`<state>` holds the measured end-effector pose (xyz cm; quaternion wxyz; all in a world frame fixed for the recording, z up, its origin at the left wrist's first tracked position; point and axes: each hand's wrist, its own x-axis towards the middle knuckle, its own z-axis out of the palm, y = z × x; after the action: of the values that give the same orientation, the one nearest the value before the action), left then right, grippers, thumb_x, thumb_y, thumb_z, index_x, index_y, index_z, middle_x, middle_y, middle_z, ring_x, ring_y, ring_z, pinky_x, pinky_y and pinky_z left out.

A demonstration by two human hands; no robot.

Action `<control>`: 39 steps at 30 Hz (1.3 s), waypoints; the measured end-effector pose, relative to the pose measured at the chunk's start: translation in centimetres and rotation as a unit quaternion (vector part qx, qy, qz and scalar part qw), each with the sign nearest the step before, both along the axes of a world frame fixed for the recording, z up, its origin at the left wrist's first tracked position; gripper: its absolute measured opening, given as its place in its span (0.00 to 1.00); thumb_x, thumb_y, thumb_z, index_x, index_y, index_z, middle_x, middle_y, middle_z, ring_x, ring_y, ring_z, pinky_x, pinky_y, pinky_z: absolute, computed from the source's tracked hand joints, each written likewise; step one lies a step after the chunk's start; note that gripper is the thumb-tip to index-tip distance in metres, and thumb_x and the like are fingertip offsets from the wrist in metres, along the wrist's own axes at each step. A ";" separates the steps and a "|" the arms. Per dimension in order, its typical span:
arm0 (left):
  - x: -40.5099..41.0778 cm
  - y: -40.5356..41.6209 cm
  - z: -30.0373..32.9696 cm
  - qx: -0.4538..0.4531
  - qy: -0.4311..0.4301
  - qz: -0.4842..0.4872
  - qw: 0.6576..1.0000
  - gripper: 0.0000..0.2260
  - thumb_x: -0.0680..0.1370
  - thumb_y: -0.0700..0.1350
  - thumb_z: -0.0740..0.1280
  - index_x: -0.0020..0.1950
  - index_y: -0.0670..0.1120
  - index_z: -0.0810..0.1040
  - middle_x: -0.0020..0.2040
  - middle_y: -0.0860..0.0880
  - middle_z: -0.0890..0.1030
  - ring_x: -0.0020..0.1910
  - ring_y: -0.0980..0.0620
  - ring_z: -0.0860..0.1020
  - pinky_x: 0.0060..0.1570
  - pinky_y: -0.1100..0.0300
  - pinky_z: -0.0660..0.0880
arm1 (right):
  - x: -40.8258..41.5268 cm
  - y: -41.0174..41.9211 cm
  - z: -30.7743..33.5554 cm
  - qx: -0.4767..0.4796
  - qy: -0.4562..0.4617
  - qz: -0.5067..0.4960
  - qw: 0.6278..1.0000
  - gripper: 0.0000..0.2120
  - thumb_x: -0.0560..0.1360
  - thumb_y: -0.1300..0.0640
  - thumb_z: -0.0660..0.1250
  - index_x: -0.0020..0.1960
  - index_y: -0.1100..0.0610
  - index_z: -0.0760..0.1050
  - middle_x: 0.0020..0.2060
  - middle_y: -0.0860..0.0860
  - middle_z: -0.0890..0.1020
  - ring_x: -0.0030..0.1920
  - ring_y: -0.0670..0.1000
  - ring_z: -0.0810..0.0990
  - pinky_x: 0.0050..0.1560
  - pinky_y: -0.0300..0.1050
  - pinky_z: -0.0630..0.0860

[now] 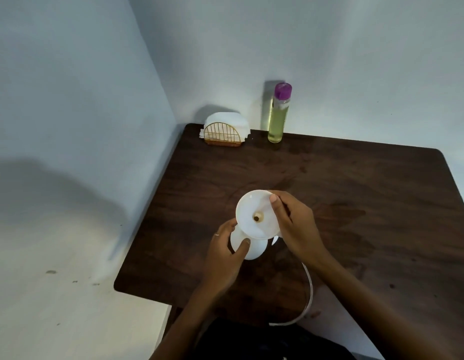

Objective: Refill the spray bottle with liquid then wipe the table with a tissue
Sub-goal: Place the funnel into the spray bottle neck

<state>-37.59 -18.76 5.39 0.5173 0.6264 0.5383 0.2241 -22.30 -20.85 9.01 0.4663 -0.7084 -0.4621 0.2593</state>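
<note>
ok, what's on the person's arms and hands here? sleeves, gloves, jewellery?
Both forearms are bare as far as the frame shows: no sleeves, no gloves, no watch. The left hand has a thin, light-coloured ring on one finger. The right hand shows no ring or other item. Dark clothing sits at the bottom edge, below the arms.

Plain home room corner, bare pale walls (69, 74), dark wooden table (355, 203), gold wire tissue holder (222, 135)

White funnel (254, 214); purple-capped yellow-green bottle (277, 118); dark-brown table (355, 203).
</note>
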 end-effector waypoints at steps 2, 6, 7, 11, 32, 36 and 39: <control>0.0 0.1 -0.9 0.013 0.038 -0.010 0.999 0.20 0.74 0.57 0.67 0.64 0.57 0.70 0.66 0.54 0.74 0.64 0.53 0.73 0.65 0.53 0.72 | -0.2 0.0 -0.2 -0.003 -0.008 -0.004 1.000 0.13 0.79 0.57 0.59 0.60 0.59 0.75 0.51 0.47 0.78 0.45 0.36 0.75 0.47 0.20 0.70; 0.3 0.5 -1.7 0.042 0.079 -0.004 0.996 0.22 0.74 0.57 0.67 0.66 0.51 0.72 0.65 0.52 0.76 0.64 0.51 0.74 0.65 0.55 0.71 | -0.4 0.0 -0.9 -0.013 -0.018 -0.004 1.000 0.14 0.79 0.56 0.59 0.60 0.60 0.75 0.55 0.53 0.81 0.48 0.42 0.75 0.48 0.23 0.70; 0.4 0.5 -1.8 0.046 0.082 -0.003 0.996 0.22 0.74 0.56 0.67 0.66 0.50 0.72 0.65 0.51 0.76 0.63 0.51 0.74 0.64 0.54 0.72 | -0.5 0.0 -1.0 -0.016 -0.020 -0.002 1.000 0.14 0.79 0.56 0.59 0.60 0.60 0.76 0.55 0.54 0.81 0.48 0.42 0.75 0.48 0.24 0.70; 0.5 0.5 -2.0 0.052 0.080 0.014 0.995 0.20 0.75 0.52 0.68 0.65 0.47 0.74 0.63 0.49 0.78 0.62 0.50 0.75 0.63 0.55 0.72 | -0.7 0.1 -1.3 -0.024 -0.034 0.000 0.999 0.13 0.79 0.56 0.58 0.58 0.60 0.76 0.53 0.54 0.82 0.44 0.41 0.76 0.46 0.23 0.70; 0.3 0.7 -1.8 0.079 0.133 -0.003 0.988 0.12 0.75 0.41 0.67 0.57 0.40 0.76 0.52 0.41 0.80 0.52 0.44 0.77 0.53 0.52 0.73 | -0.9 0.1 -2.6 -0.101 -0.041 0.036 0.993 0.17 0.79 0.55 0.58 0.64 0.62 0.73 0.59 0.57 0.79 0.58 0.54 0.77 0.62 0.45 0.73; 0.4 0.6 -2.5 0.053 0.095 0.042 0.993 0.17 0.76 0.48 0.67 0.61 0.42 0.76 0.59 0.45 0.80 0.58 0.48 0.77 0.61 0.55 0.73 | -0.9 0.0 -2.6 -0.102 -0.025 0.038 0.994 0.17 0.80 0.54 0.57 0.65 0.60 0.72 0.60 0.55 0.79 0.57 0.50 0.77 0.59 0.42 0.73; 0.0 0.2 -3.1 0.054 0.080 0.022 0.995 0.23 0.72 0.57 0.66 0.63 0.47 0.75 0.61 0.48 0.79 0.59 0.50 0.77 0.62 0.53 0.74 | -0.9 -0.1 -2.3 -0.086 0.002 0.041 0.995 0.16 0.80 0.54 0.56 0.66 0.57 0.70 0.61 0.52 0.78 0.55 0.47 0.75 0.56 0.39 0.73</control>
<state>-37.56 -18.57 2.28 0.4332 0.6572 0.5788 0.2132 -23.24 -20.97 6.68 0.3935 -0.7256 -0.4662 0.3182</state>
